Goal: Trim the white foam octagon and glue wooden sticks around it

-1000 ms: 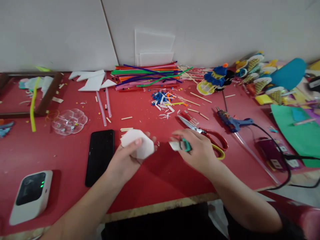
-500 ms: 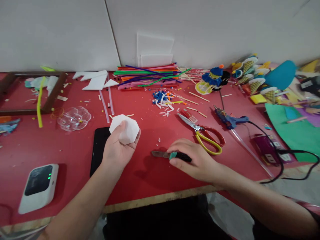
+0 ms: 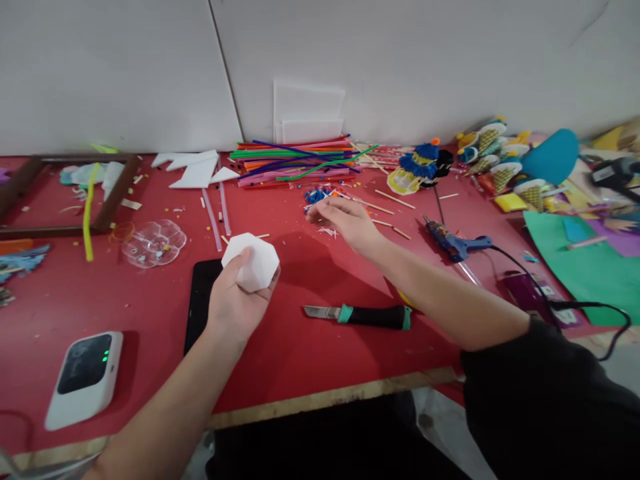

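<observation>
My left hand (image 3: 237, 293) grips a white faceted foam-like piece (image 3: 256, 263) with an eight-sided outline, thumb on its top face. My right hand (image 3: 347, 223) is over the far middle of the table, fingers loosely curved beside a small pile of blue and white scraps (image 3: 317, 195); nothing shows in it. A utility knife (image 3: 373, 316) with a black and green handle lies on the red tabletop (image 3: 280, 353), blade out and pointing left. Scissors lie under my right forearm, mostly hidden, with a bit of yellow handle (image 3: 406, 299) showing.
A black phone (image 3: 198, 297) lies beside my left wrist, with a white device (image 3: 84, 380) farther left. Coloured pipe cleaners (image 3: 295, 160) are heaped at the back. To the right are a blue glue gun (image 3: 457, 243) with a cord and green sheets (image 3: 565, 260).
My right hand has let go of the utility knife and moved away from me to the scrap pile. The knife stays on the table. My left hand still holds the white piece.
</observation>
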`<action>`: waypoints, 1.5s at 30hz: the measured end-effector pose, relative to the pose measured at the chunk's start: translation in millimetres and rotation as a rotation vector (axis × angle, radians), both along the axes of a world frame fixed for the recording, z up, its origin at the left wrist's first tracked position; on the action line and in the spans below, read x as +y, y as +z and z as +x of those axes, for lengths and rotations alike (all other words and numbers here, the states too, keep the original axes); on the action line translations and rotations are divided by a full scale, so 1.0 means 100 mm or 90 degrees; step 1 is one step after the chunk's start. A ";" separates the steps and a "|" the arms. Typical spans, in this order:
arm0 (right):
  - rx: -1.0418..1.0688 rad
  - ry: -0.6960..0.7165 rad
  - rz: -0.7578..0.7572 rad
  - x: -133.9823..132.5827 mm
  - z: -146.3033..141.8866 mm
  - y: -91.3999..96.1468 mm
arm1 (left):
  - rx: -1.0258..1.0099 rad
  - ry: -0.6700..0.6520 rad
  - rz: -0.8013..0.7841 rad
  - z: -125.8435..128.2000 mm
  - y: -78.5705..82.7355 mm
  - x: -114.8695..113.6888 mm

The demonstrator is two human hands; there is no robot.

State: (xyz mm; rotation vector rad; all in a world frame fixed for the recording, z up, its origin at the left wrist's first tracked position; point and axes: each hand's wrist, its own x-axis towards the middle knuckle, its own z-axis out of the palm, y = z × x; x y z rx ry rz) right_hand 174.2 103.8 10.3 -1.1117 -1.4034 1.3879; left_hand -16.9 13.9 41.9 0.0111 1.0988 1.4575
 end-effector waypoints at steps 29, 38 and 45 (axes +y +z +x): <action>-0.144 -0.068 0.142 -0.85 0.02 0.18 | 0.222 -0.274 0.228 0.04 -0.25 -0.18; -0.340 0.012 0.221 -0.75 0.11 0.27 | 0.279 -0.338 0.205 0.02 -0.31 -0.19; -0.408 0.045 0.268 -0.75 0.04 0.30 | 0.296 -0.379 0.213 0.04 -0.29 -0.21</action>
